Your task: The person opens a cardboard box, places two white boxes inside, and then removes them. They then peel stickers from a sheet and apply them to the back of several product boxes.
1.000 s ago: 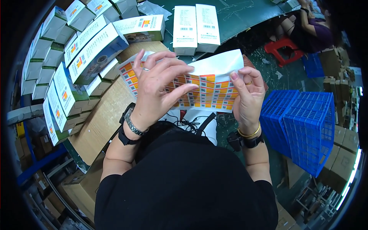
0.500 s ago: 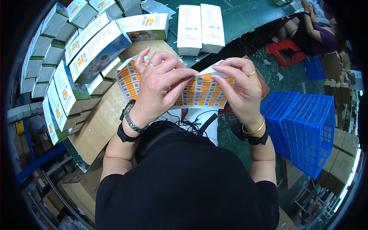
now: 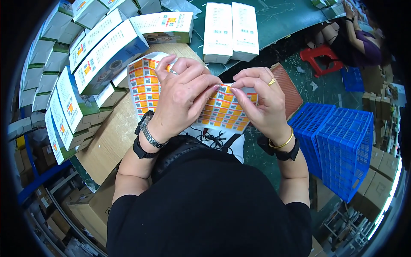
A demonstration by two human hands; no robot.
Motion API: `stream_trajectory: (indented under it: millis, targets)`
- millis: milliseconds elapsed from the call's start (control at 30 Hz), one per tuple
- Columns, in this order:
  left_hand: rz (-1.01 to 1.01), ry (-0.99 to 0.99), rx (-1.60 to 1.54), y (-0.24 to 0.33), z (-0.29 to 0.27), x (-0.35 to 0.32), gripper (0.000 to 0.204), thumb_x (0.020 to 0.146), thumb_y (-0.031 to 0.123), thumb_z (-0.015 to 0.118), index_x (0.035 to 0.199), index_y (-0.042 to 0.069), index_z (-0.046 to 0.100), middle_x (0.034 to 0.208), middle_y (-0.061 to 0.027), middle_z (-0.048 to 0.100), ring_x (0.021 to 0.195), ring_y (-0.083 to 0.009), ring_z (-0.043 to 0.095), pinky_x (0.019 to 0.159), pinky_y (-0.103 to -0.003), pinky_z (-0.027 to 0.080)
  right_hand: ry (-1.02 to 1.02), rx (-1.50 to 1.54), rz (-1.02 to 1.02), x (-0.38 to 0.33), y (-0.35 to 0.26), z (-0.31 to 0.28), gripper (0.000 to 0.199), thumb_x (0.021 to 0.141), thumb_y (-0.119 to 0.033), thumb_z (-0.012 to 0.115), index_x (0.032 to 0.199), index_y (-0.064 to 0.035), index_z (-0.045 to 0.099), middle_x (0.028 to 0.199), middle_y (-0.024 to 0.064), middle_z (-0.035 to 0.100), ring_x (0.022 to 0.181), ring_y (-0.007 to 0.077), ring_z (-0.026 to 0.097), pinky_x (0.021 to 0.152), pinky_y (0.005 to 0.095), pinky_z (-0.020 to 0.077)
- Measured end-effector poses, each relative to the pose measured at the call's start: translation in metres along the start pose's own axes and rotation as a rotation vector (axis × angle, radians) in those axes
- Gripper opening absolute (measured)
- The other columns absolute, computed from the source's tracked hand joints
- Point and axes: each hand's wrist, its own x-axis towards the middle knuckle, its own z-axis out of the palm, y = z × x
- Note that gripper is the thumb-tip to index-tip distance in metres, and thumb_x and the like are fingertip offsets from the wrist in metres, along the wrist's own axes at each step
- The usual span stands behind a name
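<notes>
Both hands hold a sheet of small orange and white stickers (image 3: 222, 112) up in front of the person's chest. The left hand (image 3: 182, 100) lies over the left part of the sheet, with its fingers bent and its thumb and first finger pinching a spot near the top edge. The right hand (image 3: 261, 105) is just beside it, and its fingertips pinch the same top edge, so the two thumbs almost touch. The sheet curls up and away behind the left hand. A silver watch (image 3: 150, 132) sits on the left wrist and a gold bangle (image 3: 282, 143) on the right wrist. Under the left hand is a brown cardboard box (image 3: 109, 137). Left of the left hand, many white and green boxes (image 3: 64, 107) stand in rows. Past both hands, two tall white boxes (image 3: 231, 30) lie side by side on the green bench (image 3: 282, 19). Right of the right hand stand blue plastic crates (image 3: 342, 145). A red stool (image 3: 321, 58) is farther off, beyond the right hand.
</notes>
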Motion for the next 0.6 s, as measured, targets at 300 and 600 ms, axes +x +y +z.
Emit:
stream_trajectory:
  millis: [300, 600]
  targets:
    - [-0.173, -0.135, -0.172, -0.014, 0.002, -0.004, 0.011, 0.099, 0.016, 0.072, 0.107, 0.010, 0.078, 0.094, -0.0018, 0.068, 0.097, -0.0202, 0.063, 0.096, -0.042, 0.035, -0.073, 0.091, 0.048, 0.006, 0.009, 0.004, 0.014, 0.091, 0.001, 0.077, 0.102, -0.0020, 0.069, 0.115, 0.0131, 0.069, 0.101, 0.0246, 0.069, 0.086, 0.0350, 0.0554]
    - [-0.227, -0.136, -0.138, -0.023, 0.001, 0.003, 0.010, 0.100, 0.017, 0.070, 0.099, 0.008, 0.075, 0.104, -0.0042, 0.071, 0.098, -0.0223, 0.066, 0.096, -0.042, 0.037, -0.068, 0.237, 0.106, 0.019, 0.022, 0.002, 0.013, 0.092, -0.002, 0.078, 0.102, -0.0023, 0.070, 0.119, 0.0130, 0.070, 0.114, 0.0245, 0.065, 0.096, 0.0341, 0.0518]
